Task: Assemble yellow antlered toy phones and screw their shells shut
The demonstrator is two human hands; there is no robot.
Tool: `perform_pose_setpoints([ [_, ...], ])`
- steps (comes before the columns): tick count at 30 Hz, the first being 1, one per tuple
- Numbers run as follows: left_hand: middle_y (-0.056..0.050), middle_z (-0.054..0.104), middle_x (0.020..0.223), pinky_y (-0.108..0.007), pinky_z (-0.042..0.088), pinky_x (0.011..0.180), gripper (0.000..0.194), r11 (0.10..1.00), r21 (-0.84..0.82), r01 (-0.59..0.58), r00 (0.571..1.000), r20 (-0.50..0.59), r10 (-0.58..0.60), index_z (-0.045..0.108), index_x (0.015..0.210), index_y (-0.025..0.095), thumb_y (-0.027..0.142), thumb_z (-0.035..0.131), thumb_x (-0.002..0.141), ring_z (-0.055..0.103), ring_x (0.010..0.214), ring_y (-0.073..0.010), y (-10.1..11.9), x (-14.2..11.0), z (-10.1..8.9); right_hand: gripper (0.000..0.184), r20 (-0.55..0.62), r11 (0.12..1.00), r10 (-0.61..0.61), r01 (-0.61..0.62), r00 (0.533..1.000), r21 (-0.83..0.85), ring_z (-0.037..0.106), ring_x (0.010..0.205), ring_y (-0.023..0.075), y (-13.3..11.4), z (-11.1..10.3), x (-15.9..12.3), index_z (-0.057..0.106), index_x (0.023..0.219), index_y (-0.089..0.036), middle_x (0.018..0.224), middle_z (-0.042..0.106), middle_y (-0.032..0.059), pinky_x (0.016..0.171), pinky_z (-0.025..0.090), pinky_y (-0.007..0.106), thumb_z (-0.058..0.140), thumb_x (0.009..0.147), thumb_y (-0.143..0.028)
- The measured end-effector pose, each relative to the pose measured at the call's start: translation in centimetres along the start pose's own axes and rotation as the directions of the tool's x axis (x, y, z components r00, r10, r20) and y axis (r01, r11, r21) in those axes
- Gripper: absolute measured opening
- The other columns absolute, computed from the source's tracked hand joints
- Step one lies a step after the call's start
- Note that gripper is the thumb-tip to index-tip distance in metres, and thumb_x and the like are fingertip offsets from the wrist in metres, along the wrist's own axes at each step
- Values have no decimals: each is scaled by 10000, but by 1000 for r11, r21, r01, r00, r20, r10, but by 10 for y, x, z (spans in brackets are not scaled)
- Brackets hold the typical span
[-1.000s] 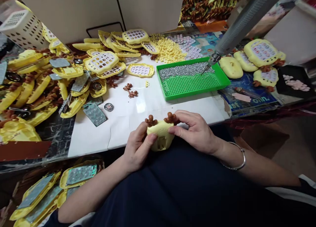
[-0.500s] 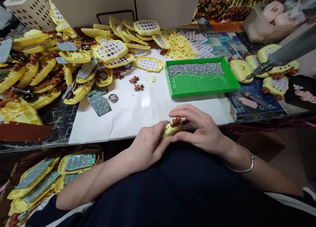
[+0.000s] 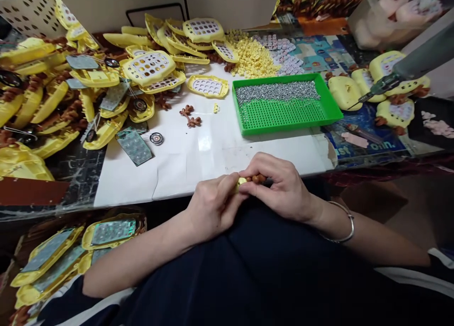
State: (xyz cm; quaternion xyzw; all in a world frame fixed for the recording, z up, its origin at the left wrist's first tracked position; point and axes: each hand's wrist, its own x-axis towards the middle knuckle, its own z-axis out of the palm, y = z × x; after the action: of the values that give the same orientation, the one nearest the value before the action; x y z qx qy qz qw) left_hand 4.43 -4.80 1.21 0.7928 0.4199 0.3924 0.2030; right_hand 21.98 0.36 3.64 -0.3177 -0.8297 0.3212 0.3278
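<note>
Both my hands close around one yellow toy shell with brown antlers (image 3: 247, 180) at the near edge of the white table sheet (image 3: 184, 160), just above my lap. My left hand (image 3: 212, 205) grips its left side. My right hand (image 3: 278, 186), with a metal bangle on the wrist, covers its top and right side. Only a sliver of yellow and a brown antler show between the fingers.
A green tray of small silver screws (image 3: 283, 104) lies beyond my hands. A hanging electric screwdriver (image 3: 397, 78) points in from the right over finished yellow toys (image 3: 342, 92). Yellow shells, keypad plates and circuit boards (image 3: 88, 90) are heaped at the left and back. Loose brown antlers (image 3: 189, 116) lie mid-table.
The toy shell has been turned and pulled down so my hands hide most of it. The screwdriver has swung from over the green tray to the right.
</note>
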Motion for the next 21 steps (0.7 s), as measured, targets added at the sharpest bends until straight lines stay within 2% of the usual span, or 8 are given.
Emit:
perform_pose_setpoints([
  [3, -58, 729, 849, -198, 498, 592, 228, 995, -80, 67, 997, 30, -65, 570, 1128, 129, 242, 564, 930, 648, 644, -111, -1, 2, -3, 76, -12, 998, 29, -29, 999, 61, 536, 623, 88, 3, -3, 1, 675, 792, -147, 690, 574, -6, 551, 416, 216, 688, 824, -214],
  [6, -71, 738, 979, -208, 529, 687, 284, 976, -117, 183, 980, 102, -171, 564, 1168, 137, 308, 553, 942, 689, 779, -129, -3, 1, -10, 96, -62, 982, 134, -124, 989, 144, 561, 662, 99, 10, -12, 2, 692, 804, -168, 717, 601, -4, 591, 440, 225, 709, 816, -262],
  [9, -51, 730, 885, -200, 501, 594, 261, 982, -41, 185, 978, 105, -179, 551, 1159, 128, 289, 502, 960, 661, 678, -117, -3, -3, -15, 162, -43, 968, 199, -189, 979, 164, 581, 694, 114, 14, -21, 2, 695, 819, -174, 743, 618, 6, 617, 465, 233, 713, 819, -335],
  [11, -50, 719, 836, -199, 474, 543, 246, 992, 17, 127, 988, 85, -128, 538, 1150, 118, 272, 480, 967, 641, 624, -115, -3, -5, -14, 202, 10, 985, 149, -150, 989, 85, 603, 725, 124, 13, -26, 1, 696, 885, -166, 817, 655, 28, 625, 478, 234, 714, 822, -357],
  [13, -68, 715, 837, -208, 470, 536, 244, 996, 61, 65, 994, 84, -70, 523, 1146, 103, 267, 460, 976, 640, 614, -123, -2, -6, -13, 259, 91, 998, 35, -31, 995, -49, 632, 793, 143, 9, -29, 1, 694, 987, -151, 914, 686, 64, 667, 495, 245, 695, 842, -365],
  [15, -85, 718, 863, -222, 479, 553, 254, 997, 71, 36, 991, 124, -45, 511, 1155, 99, 274, 435, 987, 649, 630, -135, 0, -6, -12, 287, 197, 980, -58, 93, 979, -174, 639, 817, 156, 5, -30, 0, 693, 1049, -134, 930, 694, 83, 695, 495, 259, 645, 883, -363],
  [18, -77, 727, 923, -227, 500, 600, 276, 991, -33, 127, 957, 269, -113, 508, 1182, 125, 310, 453, 984, 669, 690, -141, 1, -5, -14, 261, 292, 966, -74, 142, 954, -217, 618, 725, 137, 1, -30, -1, 709, 1004, -105, 805, 677, 65, 649, 470, 247, 587, 924, -322],
  [21, -74, 727, 965, -239, 515, 672, 319, 958, -111, 263, 906, 369, -206, 523, 1203, 127, 326, 514, 955, 677, 766, -154, -1, -7, -17, 210, 257, 980, 11, 40, 966, -194, 601, 682, 120, 2, -29, -3, 716, 937, -114, 754, 669, 43, 617, 446, 228, 608, 908, -291],
])
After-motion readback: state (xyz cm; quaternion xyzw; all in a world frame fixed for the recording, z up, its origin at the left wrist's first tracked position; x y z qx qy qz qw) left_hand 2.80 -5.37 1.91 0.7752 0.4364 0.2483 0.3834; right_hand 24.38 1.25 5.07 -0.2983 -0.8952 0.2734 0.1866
